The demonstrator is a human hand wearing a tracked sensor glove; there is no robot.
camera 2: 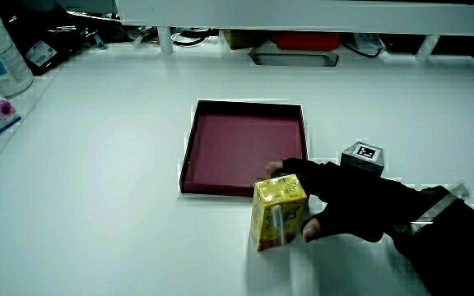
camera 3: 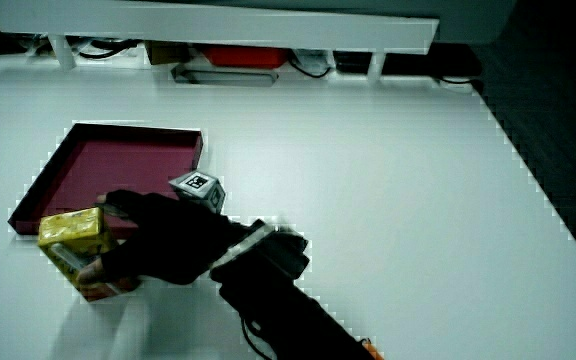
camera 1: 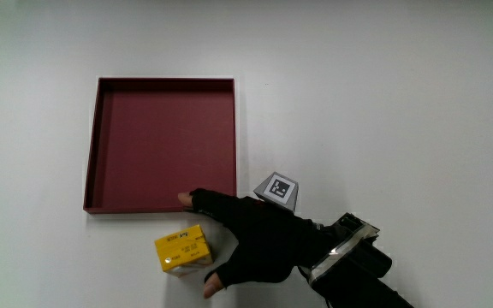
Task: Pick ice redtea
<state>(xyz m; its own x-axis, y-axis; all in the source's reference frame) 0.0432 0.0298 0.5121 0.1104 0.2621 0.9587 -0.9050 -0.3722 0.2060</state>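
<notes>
Forearm (camera 1: 358, 265) comes in from the person's side of the tabletop (camera 1: 383, 103), and the hand (camera 1: 259, 244) sits just beside the ice redtea (camera 1: 183, 251), a small yellow carton. Grip is closing around it: thumb and index bracket the carton on two sides, and in both side views the fingers (camera 2: 309, 230) look to be touching it. Carton base appears to rest on the tabletop in a side view (camera 2: 280, 214), so I judge reach done, grasp forming, lift not yet done. Patterned cube (camera 1: 278, 190) rides on the back of the hand. Farther from the person, close by the carton, sits the dark red tray (camera 1: 97, 145) with nothing in it. Left: firm up the hold and raise the carton straight up.
</notes>
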